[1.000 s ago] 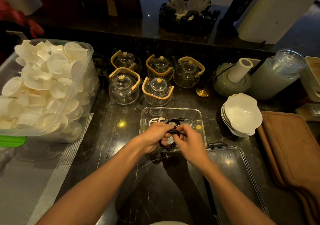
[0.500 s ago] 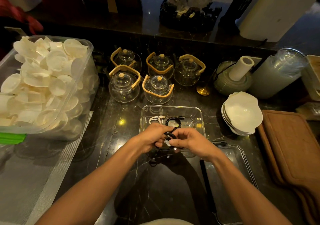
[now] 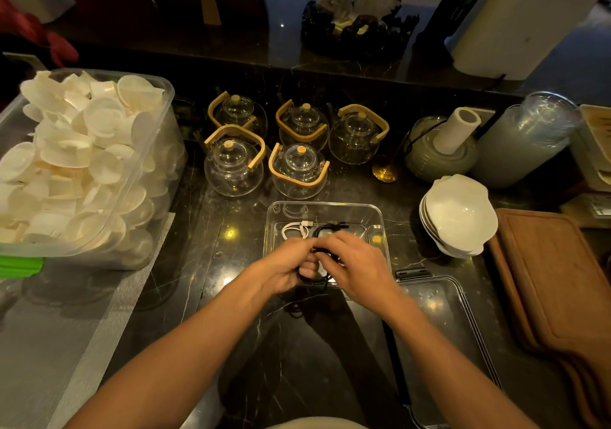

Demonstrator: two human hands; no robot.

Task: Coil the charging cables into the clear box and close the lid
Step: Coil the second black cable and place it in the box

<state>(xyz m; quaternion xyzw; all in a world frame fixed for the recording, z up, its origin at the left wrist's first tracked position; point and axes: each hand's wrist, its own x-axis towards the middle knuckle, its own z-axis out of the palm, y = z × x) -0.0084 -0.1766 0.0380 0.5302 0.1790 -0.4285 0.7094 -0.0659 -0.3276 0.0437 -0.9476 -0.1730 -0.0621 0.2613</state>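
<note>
The clear box (image 3: pixel 377 217) stands open on the dark marble counter, just past my hands. Inside it lie a coiled white cable (image 3: pixel 295 229) at the left and a coiled black cable (image 3: pixel 330 227) beside it. My left hand (image 3: pixel 287 268) and my right hand (image 3: pixel 355 265) meet over the box's near edge, both closed on a second black cable (image 3: pixel 316 278) that loops between them. A loose end of it trails on the counter below my left hand. The clear lid (image 3: pixel 439 329) lies flat to the right of the box, under my right forearm.
Several glass teapots (image 3: pixel 299 172) with wooden handles stand behind the box. A big plastic tub of white lids (image 3: pixel 82 164) fills the left. Stacked white bowls (image 3: pixel 459 214) and wooden boards (image 3: pixel 555 283) lie on the right. A grey mat (image 3: pixel 66 329) covers the near left.
My right hand has turned over the black cable and moved slightly away from me, winding the loop. My left hand stays put, holding the coil.
</note>
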